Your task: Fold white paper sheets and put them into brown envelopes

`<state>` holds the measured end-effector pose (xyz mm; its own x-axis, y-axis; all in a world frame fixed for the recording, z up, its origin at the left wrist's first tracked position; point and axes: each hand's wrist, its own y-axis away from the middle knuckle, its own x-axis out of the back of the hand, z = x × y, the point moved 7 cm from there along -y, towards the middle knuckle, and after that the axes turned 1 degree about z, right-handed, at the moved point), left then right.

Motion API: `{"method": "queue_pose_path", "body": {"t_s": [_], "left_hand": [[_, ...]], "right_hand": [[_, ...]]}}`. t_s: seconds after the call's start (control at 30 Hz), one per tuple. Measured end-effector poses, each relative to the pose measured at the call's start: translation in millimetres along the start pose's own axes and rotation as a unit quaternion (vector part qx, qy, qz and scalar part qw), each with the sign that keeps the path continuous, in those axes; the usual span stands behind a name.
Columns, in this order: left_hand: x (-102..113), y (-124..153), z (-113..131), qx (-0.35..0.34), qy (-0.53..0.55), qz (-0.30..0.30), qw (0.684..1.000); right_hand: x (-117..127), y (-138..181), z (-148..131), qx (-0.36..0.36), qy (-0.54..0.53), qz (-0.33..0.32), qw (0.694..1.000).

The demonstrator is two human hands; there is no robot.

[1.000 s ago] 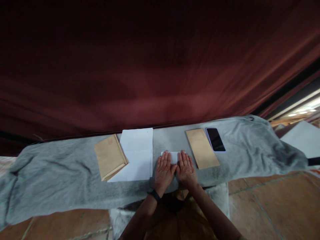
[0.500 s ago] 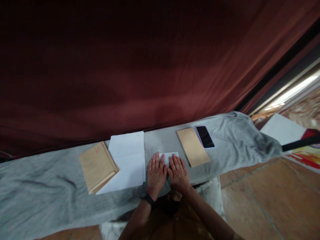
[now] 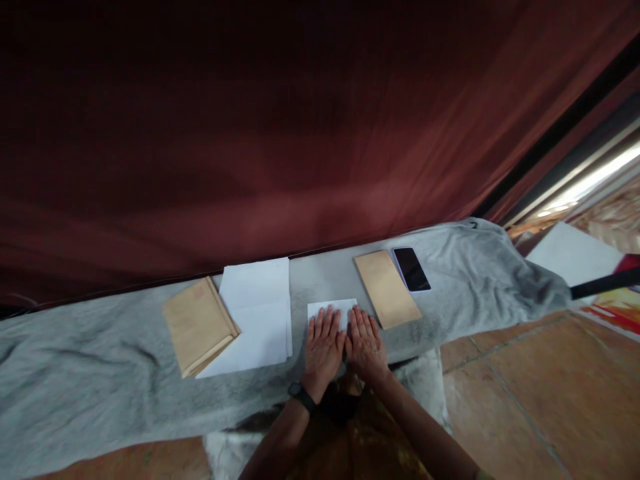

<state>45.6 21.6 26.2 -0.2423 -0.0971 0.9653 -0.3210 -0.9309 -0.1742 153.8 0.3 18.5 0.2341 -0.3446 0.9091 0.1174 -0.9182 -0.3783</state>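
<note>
A small white folded-looking paper (image 3: 316, 308) lies on the grey cloth, its lower part hidden beneath my hands. My left hand (image 3: 323, 343) rests flat on it, fingers stretched out, with a dark band on the wrist. Beside it, my right hand (image 3: 367, 345) also lies flat, fingers straight, over the paper's right edge. Just past my right hand is a single brown envelope (image 3: 387, 290), set at a slant. To the left of my left hand lie large white paper sheets (image 3: 260, 320), partly covered by a stack of brown envelopes (image 3: 200, 327).
A phone (image 3: 413, 270) with a dark screen touches the single envelope's right side. Grey cloth (image 3: 100, 380) covers the long narrow surface. Dark red fabric (image 3: 320, 207) hangs behind it. Floor tiles (image 3: 505, 400) show at the right, near a dark bar (image 3: 605, 284).
Both hands have slid slightly to the right over the small paper, and more of its upper left part shows now. The envelopes, sheets and phone stay in place.
</note>
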Motion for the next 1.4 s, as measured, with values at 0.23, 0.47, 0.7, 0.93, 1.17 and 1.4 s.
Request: {"method": "queue_pose_path", "body": {"t_s": [0.23,0.47,0.7,0.93,1.17,1.4], "left_hand": [[3,1,-29,0.05,-0.018,0.003,0.999],[8,-12,-46,0.072,-0.014,0.023,0.997],[23,-49,-59,0.07,0.071,-0.039,0.994],[26,-75,-76,0.084,0.153,-0.062,0.983],[19,-64,-88,0.165,0.294,-0.064,0.939],[18,-32,-94,0.238,0.467,-0.083,0.848]], "right_hand": [[1,1,1,0.006,-0.006,0.008,1.0],[0,1,2,0.007,-0.017,0.02,1.0],[-1,1,3,0.011,-0.014,0.018,1.0],[6,-1,1,0.012,-0.015,0.016,1.0],[3,2,4,0.02,-0.026,0.025,0.999],[1,-10,42,-0.109,-0.313,0.029,0.943]]}}
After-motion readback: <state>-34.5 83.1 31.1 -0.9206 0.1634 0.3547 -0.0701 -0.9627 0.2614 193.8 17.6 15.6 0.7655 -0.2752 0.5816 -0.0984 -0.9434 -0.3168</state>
